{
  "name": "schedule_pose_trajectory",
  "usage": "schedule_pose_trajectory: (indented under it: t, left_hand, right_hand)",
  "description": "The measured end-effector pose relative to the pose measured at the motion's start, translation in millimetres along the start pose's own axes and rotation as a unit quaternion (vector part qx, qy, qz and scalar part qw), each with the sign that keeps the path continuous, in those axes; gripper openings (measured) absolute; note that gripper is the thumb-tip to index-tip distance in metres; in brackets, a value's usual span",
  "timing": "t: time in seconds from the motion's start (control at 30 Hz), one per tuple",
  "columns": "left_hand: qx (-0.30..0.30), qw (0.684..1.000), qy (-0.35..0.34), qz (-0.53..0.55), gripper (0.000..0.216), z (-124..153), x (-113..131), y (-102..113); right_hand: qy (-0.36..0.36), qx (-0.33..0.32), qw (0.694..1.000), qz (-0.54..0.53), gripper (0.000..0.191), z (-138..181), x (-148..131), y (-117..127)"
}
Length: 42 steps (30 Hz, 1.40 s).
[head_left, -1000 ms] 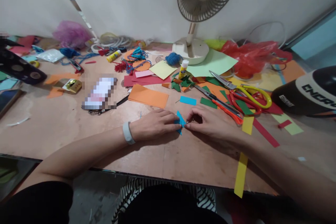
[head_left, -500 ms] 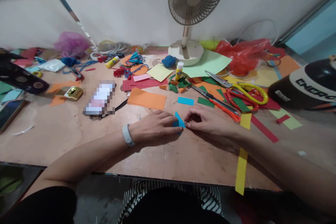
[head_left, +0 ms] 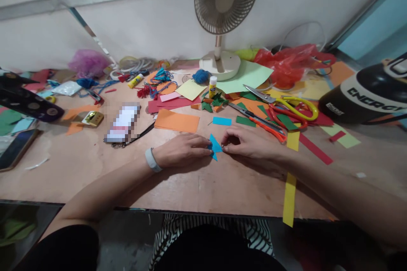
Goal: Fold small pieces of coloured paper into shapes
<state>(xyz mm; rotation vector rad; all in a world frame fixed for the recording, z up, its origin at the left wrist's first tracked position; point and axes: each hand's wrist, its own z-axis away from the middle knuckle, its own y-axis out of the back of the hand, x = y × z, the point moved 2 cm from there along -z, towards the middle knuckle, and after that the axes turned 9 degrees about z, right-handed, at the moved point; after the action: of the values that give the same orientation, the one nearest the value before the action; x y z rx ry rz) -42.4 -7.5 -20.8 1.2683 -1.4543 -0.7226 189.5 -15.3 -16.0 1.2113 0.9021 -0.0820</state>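
A small piece of blue paper point(head_left: 215, 145), folded into pointed corners, is between my two hands just above or on the table. My left hand point(head_left: 184, 150), with a grey band on its wrist, grips the paper's left side between thumb and fingers. At the paper's right corner, my right hand point(head_left: 243, 143) pinches with thumb and forefinger. A flat blue paper strip point(head_left: 221, 121) lies just beyond my hands. To its left is a stack of orange paper rectangles point(head_left: 178, 120), and to its right a green paper strip point(head_left: 245, 121).
An orange utility knife point(head_left: 260, 123) and scissors point(head_left: 286, 106) lie beyond my right hand. A glue stick point(head_left: 213, 88) stands before a fan point(head_left: 219, 65). Left are a phone point(head_left: 122, 125) and a dark bottle point(head_left: 32, 99); right, a black bottle point(head_left: 359, 93). A yellow strip point(head_left: 290, 199) overhangs the table edge.
The fingers of my left hand have drawn back slightly to the left, showing more of the folded blue paper. My right hand stays at its corner. The whole view has shifted a little.
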Motion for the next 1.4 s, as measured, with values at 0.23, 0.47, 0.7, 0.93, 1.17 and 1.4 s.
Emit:
schedule_pose_trajectory:
  t: [0.23, 0.47, 0.7, 0.93, 1.17, 1.4]
  left_hand:
    - [0.045, 0.994, 0.082, 0.058, 0.025, -1, -11, -16]
    - [0.066, 0.987, 0.094, 0.111, 0.023, -1, -14, -16]
    - [0.093, 0.982, 0.091, 0.139, 0.02, -3, -14, -15]
    - [0.088, 0.982, 0.059, 0.159, 0.018, -1, -14, -14]
    - [0.103, 0.975, 0.047, 0.189, 0.017, 1, -16, -15]
    - [0.097, 0.975, 0.056, 0.192, 0.021, -1, -16, -15]
  right_hand:
    - [0.037, 0.061, 0.996, 0.051, 0.011, 13, -15, -2]
    - [0.233, 0.071, 0.93, 0.276, 0.022, 22, -21, -15]
    - [0.252, 0.115, 0.904, 0.327, 0.022, 23, -24, -21]
    - [0.302, 0.145, 0.859, 0.387, 0.017, 22, -24, -20]
    - [0.325, 0.197, 0.844, 0.378, 0.014, 17, -23, -22]
    - [0.338, 0.183, 0.869, 0.312, 0.015, 20, -23, -28]
